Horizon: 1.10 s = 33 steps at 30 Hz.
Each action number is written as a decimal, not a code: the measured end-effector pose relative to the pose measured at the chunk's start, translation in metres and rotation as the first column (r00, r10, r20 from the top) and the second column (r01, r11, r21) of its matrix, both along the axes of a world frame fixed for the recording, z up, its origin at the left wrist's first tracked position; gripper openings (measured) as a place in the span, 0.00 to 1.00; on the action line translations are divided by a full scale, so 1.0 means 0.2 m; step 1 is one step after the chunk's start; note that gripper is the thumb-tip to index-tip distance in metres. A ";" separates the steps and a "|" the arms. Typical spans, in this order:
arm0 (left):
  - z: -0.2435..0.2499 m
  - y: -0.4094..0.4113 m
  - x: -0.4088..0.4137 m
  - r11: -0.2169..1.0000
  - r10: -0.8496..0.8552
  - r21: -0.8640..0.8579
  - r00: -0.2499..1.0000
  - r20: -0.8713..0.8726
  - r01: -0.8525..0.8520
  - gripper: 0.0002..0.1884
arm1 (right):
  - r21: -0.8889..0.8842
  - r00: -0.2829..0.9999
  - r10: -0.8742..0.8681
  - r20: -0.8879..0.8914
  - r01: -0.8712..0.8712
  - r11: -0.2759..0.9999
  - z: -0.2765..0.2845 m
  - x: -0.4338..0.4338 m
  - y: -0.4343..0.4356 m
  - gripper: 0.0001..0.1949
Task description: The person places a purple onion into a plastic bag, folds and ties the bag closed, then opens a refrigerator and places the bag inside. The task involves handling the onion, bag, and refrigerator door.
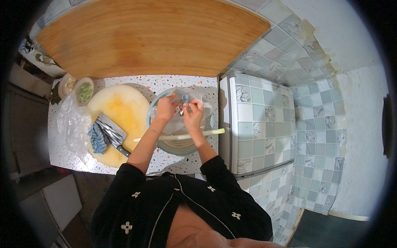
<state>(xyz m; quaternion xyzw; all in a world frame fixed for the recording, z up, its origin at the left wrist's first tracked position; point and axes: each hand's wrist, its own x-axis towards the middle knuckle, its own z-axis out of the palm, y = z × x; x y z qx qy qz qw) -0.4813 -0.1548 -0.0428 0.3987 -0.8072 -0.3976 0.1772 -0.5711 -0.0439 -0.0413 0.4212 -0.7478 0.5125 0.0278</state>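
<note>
Over a grey-green plastic basket [178, 151], both hands are at work on a clear plastic bag [175, 126]. My left hand [166, 108] grips the bag's left side near its top. Facing it, my right hand [193, 116] pinches the bag's plastic with thumb and fingers. Something small, dark and bluish shows between the two hands; what it is I cannot tell. A pale scallion stalk [176, 136] lies across the basket's near part, below my wrists. Left of the basket is a round cutting board [133, 102], with a cleaver [111, 130] and a crumpled blue cloth [98, 140] on it.
A crumpled clear plastic bag [71, 124] lies left of the board. Behind it stand a bowl of chopped green vegetable [85, 92] and another small bowl [65, 85]. A large wooden board [149, 40] spans the back. A tile-patterned cabinet [263, 121] adjoins the speckled counter [186, 166] on the right.
</note>
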 end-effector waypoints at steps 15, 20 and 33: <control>-0.03 -0.09 0.05 0.954 -0.225 0.163 0.959 -0.170 0.253 0.25 | -0.055 0.989 -0.007 0.146 0.015 0.998 -0.01 -0.01 -0.01 0.08; 0.06 -0.12 0.12 0.955 -0.268 0.124 0.963 -0.042 0.271 0.15 | -0.014 0.999 -0.009 0.044 0.010 1.000 -0.01 -0.01 -0.02 0.08; -0.04 -0.02 0.06 0.384 0.661 0.789 0.454 -0.597 0.479 0.14 | 0.000 0.997 -0.045 0.069 0.046 0.999 -0.02 0.01 -0.03 0.08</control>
